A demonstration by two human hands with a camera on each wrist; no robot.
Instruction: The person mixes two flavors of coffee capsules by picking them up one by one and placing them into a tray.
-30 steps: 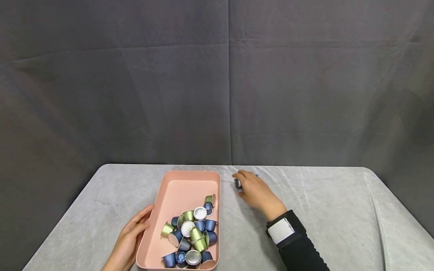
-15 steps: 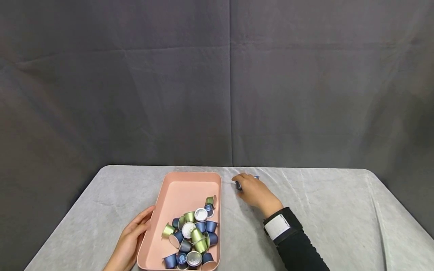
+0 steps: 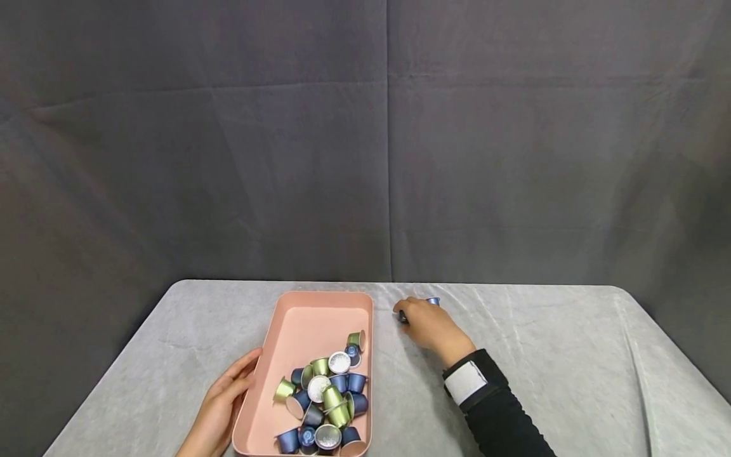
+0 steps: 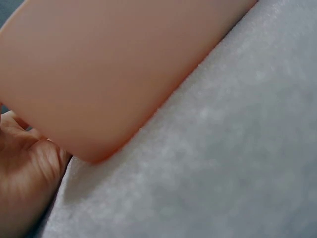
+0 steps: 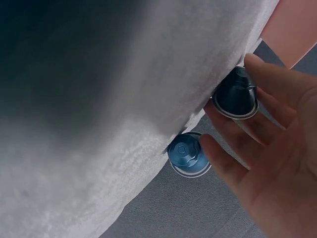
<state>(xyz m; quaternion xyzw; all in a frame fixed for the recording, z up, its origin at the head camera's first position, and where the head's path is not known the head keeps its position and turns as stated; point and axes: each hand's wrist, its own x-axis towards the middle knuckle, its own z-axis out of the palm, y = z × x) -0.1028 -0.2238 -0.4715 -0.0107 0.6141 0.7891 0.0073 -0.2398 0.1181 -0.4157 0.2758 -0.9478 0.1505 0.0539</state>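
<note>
My right hand [image 3: 434, 327] reaches down at the far part of the table. Its thumb and fingers are around a dark coffee capsule [image 5: 237, 94], mostly covered by the hand in the head view. A blue coffee capsule [image 5: 185, 152] stands beside it, close to a fingertip of the same hand. My left hand [image 3: 219, 400] lies along the left side of a pink tray [image 3: 320, 317], with extended fingers at its rim. Green, blue and dark coffee capsules [image 3: 334, 406] lie jumbled in the tray's near half, some showing silver lids.
A pale grey cloth covers the table [image 3: 542, 374], which ends at a far edge just behind the tray and right hand. A dark grey curtain [image 3: 257, 158] hangs beyond it. The tray stands left of the right hand.
My right hand's fingers have closed further around the dark capsule and cover more of it. More of the blue capsule behind the hand shows. My left hand stays at the tray.
</note>
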